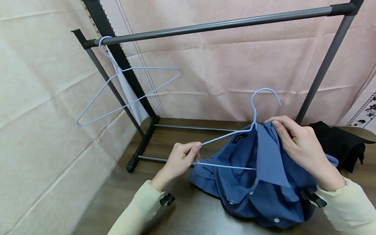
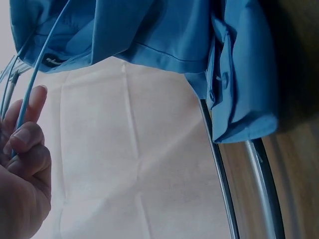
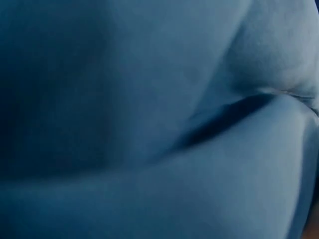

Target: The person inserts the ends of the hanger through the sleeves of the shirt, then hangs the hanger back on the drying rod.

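Note:
A blue collared shirt (image 1: 235,182) hangs bunched just over the table, its buttons and collar facing me. My left hand (image 1: 181,159) pinches the left end of a light-blue wire hanger (image 1: 225,136), whose hook stands upright above the shirt's neck. The hanger's right arm is hidden inside the shirt, behind the collar. My right hand (image 1: 300,147) grips the shirt at the collar and shoulder, thumb in front. In the left wrist view, the left fingers (image 2: 27,137) curl round the hanger wire beside the shirt. Blue fabric (image 3: 149,99) fills the right wrist view.
A dark metal clothes rack (image 1: 211,26) stands on the wooden table (image 1: 183,219). A second light-blue hanger (image 1: 128,102) hangs bare at the left of its rail. Black cloth (image 1: 338,143) lies at the right, behind my right hand. Pale curtains (image 1: 208,76) surround the back and left.

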`<state>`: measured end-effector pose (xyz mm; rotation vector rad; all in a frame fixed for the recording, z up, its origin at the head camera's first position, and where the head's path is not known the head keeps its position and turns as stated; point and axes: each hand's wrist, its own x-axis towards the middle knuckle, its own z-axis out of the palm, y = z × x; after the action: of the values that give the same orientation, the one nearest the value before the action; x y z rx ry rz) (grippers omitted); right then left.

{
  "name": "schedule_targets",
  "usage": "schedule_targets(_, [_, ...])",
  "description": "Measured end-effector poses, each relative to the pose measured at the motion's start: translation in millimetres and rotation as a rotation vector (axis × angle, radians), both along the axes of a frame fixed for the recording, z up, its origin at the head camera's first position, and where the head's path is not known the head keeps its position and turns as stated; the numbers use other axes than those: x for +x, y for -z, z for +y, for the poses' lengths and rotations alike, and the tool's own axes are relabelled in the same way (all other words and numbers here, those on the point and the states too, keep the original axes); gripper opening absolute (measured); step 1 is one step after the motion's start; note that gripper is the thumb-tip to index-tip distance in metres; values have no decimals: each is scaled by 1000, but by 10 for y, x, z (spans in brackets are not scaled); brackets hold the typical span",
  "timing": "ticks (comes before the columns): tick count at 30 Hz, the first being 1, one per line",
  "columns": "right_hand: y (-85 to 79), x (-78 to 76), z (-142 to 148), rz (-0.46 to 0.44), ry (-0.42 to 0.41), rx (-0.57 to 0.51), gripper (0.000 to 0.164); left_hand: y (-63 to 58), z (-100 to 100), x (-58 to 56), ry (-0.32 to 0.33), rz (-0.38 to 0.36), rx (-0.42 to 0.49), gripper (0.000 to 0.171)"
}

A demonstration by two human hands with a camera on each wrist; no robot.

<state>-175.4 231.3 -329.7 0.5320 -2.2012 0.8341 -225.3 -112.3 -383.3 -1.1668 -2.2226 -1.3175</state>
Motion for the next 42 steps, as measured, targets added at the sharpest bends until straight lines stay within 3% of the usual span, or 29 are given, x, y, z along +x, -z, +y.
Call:
schedule_targets(5, [-50, 18, -77, -3, -6, 15, 19, 62, 8, 24, -2, -7, 55, 39])
schedule_targets(10, [-147, 30, -167, 65, -22, 86, 15, 180, -5, 68, -3, -31, 151, 39])
schedule_targets(14, [-289, 53, -168, 87, 19, 161, 19, 271, -19, 79, -17, -30, 191, 41])
schedule_targets(18, [-408, 116, -69, -9, 135, 196, 24, 325, -16, 79, -11, -32, 213, 45])
schedule_targets(21, [-443, 176, 41, -144, 227, 231, 29, 348, -15, 72, 3, -38, 237, 48])
schedule_targets(25, [-412, 250, 189, -310, 301, 281, 42, 374, -32, 66, 15, -76, 268, 50])
schedule_targets(28, [-357, 291, 275, -351, 315, 302, 46, 384, -41, 64, 14, -92, 266, 49])
schedule_targets(31, [-298, 306, 302, -293, 286, 296, 47, 378, -26, 67, 9, -74, 245, 46])
schedule_targets(38, [-198, 237, 175, -11, 175, 235, 33, 343, 85, 89, 19, -26, 162, 35])
schedule_targets(42, [-198, 179, 83, 138, 138, 244, 50, 372, 116, 108, -1, -34, 154, 35])
